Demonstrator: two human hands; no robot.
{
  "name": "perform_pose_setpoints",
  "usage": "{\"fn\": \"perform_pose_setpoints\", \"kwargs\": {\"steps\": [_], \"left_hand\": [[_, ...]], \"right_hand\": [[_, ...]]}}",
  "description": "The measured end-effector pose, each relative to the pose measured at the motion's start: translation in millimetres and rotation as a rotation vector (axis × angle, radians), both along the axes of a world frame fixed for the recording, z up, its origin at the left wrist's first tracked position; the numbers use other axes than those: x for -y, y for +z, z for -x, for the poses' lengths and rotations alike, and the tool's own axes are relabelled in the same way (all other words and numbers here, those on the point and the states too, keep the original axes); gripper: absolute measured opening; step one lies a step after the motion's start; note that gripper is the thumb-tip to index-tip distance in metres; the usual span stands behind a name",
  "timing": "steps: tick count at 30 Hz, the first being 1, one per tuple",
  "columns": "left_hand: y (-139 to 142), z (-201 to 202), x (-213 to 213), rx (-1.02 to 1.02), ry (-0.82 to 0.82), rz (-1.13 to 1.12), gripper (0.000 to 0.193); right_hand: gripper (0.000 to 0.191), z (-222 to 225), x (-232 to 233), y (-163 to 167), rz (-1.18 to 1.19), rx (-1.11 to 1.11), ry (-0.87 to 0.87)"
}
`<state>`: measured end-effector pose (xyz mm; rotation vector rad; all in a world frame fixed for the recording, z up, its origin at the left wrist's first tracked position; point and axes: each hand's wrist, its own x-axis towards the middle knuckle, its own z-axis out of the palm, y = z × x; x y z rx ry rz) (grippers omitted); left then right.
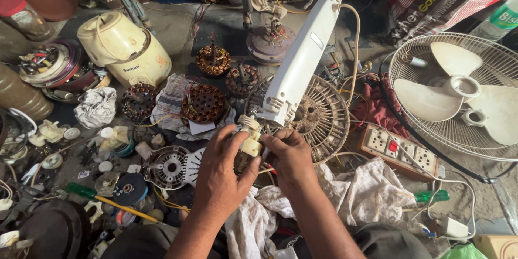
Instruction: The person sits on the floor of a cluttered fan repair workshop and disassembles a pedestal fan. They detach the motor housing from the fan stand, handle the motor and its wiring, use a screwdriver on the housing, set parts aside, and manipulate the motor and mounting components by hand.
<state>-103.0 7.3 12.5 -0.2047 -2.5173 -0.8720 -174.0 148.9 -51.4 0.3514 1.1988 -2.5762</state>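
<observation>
Workshop floor — left hand [221, 170] and right hand [288, 156] grip cream switch knob [251, 143] | white fan housing [299, 62] | fan guard [458, 94] right

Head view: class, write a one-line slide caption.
Both hands, left and right, grip a cream switch part below a white fan column.

Packages, labels, signs, screens noted:

- Printed sack [437, 0], at 1 o'clock, top right: lies slanted, dark red and black with white panels and yellow lettering.
- Bottle label [504, 19], at 2 o'clock, right edge: green band on a clear bottle.
- Small label [131, 68], at 10 o'clock: dark print on the cream appliance housing [121, 48].
- Cardboard box [499, 245], at 5 o'clock, bottom right corner: tan, only partly in view.

No screens or signs seen.
</observation>
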Motion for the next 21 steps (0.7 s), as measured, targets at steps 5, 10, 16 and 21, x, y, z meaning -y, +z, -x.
{"fn": "perform_pose_setpoints", "kwargs": {"steps": [5,10,16,21], "left_hand": [[-5.3,-1.2,3.7,-0.008,-0.013,-0.008,0.065],[-4.1,-0.6,2.7,-0.011,-0.001,-0.027,0.07],[-3.4,-2.0,2.6,-0.023,0.002,-0.049,0.067],[-4.5,-4.0,6.3,-0.054,-0.056,-0.094,0.068]], "right_hand": [[0.01,3.6,-5.9,11.4,-0.105,-0.023,0.123],[0.009,5.2,-12.4,13.6,-0.283,-0.056,0.167],[0.007,15.1,-14.1,4.8,-0.184,0.047,0.245],[0.014,23.1,-16.7,-0.4,-0.208,-0.068,0.322]]}}
